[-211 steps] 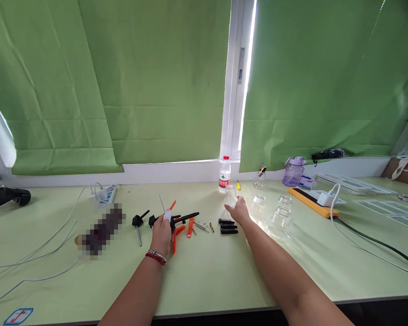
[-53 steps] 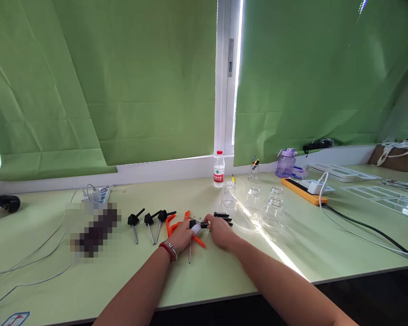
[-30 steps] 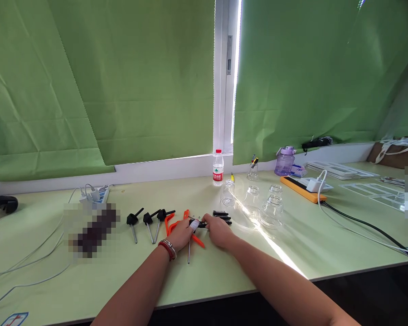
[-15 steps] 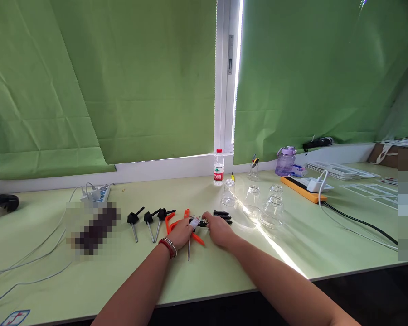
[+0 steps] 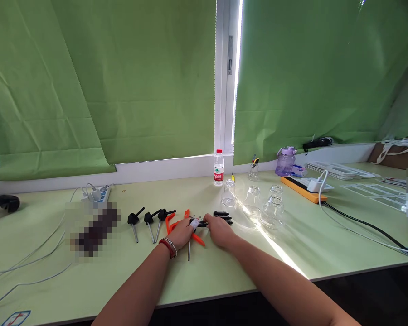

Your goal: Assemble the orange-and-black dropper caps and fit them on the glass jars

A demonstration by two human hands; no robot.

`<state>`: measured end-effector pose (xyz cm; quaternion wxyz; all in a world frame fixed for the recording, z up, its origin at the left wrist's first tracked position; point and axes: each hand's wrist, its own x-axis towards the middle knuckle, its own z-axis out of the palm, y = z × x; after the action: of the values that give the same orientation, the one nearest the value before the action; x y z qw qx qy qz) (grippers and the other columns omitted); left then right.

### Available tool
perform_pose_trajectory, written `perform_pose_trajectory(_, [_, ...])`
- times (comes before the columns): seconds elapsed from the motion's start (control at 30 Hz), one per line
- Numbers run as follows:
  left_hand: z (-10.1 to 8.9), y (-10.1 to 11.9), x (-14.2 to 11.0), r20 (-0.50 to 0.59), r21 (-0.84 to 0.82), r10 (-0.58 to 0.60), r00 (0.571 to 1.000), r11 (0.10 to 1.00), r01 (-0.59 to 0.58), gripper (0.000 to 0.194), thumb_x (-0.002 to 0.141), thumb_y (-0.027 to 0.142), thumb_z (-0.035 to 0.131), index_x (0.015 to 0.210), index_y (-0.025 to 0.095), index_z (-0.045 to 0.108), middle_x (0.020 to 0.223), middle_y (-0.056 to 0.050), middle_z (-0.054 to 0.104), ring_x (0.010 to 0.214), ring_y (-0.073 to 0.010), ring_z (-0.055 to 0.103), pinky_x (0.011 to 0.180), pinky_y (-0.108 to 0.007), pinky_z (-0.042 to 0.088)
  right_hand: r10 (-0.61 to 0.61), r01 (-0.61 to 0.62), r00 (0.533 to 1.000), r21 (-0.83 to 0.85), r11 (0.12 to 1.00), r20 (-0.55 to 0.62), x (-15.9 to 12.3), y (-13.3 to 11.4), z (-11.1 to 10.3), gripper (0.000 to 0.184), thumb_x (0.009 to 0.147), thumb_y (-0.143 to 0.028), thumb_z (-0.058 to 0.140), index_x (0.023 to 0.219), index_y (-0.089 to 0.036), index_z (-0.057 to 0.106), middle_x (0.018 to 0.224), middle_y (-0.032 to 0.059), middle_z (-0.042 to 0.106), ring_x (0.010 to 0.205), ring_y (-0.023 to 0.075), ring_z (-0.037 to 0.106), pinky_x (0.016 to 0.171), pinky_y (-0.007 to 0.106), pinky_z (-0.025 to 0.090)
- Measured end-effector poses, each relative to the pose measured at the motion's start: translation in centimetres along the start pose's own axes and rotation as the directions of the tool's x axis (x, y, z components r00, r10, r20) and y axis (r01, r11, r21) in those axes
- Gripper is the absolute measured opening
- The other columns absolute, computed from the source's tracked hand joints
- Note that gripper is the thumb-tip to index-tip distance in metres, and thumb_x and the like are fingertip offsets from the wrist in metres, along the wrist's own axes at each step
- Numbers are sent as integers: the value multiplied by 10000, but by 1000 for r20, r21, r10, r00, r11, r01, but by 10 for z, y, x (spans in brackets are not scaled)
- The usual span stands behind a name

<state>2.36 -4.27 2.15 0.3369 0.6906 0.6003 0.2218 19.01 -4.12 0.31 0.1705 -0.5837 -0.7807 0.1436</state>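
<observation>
My left hand [image 5: 182, 232] lies low over the table among bright orange plastic pieces [image 5: 199, 240], its fingers closed and a white wrap on one of them. Below it a thin metal rod [image 5: 189, 251] sticks out towards the front edge. Between my hands is a small black piece [image 5: 201, 223], partly covered by fingers. My right hand [image 5: 220, 231] pinches at its right end. Just behind the right hand lie black toothed strips [image 5: 221, 213]. To the left rest three black-headed metal rods with side handles [image 5: 133, 219] [image 5: 148, 218] [image 5: 162, 214].
Several upturned clear glasses [image 5: 272, 213] stand to the right, with a water bottle [image 5: 218, 168] behind. A purple jug [image 5: 285, 162] and an orange power strip [image 5: 301, 189] are further right. White cables [image 5: 37, 253] run across the left side, near a blurred dark patch.
The right fingers have shifted very slightly at the black piece. Otherwise both hands and the things on the table stay in place; the view has moved a little.
</observation>
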Motion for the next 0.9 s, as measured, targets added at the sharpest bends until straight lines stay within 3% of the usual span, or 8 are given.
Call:
perform_pose_trajectory(0.47, [0, -1, 0, -3, 13, -15, 1000, 1000, 16, 357, 813, 531, 361, 675, 212, 439, 540, 21, 420, 520, -161, 436, 526, -265, 312, 22, -22, 1000, 64, 998, -6, 0, 2, 3, 340, 811, -89, 454, 1118, -229, 487, 868, 47, 619, 758, 154, 520, 590, 240, 227])
perform_pose_trajectory(0.9, [-1, 2, -2, 57, 7, -49, 997, 999, 49, 318, 817, 509, 350, 709, 216, 409, 537, 38, 378, 446, -132, 364, 456, -252, 272, 9, -9, 1000, -6, 1000, -7, 1, 2, 4, 290, 837, -121, 431, 1100, -217, 508, 861, 63, 633, 776, 176, 553, 579, 256, 222])
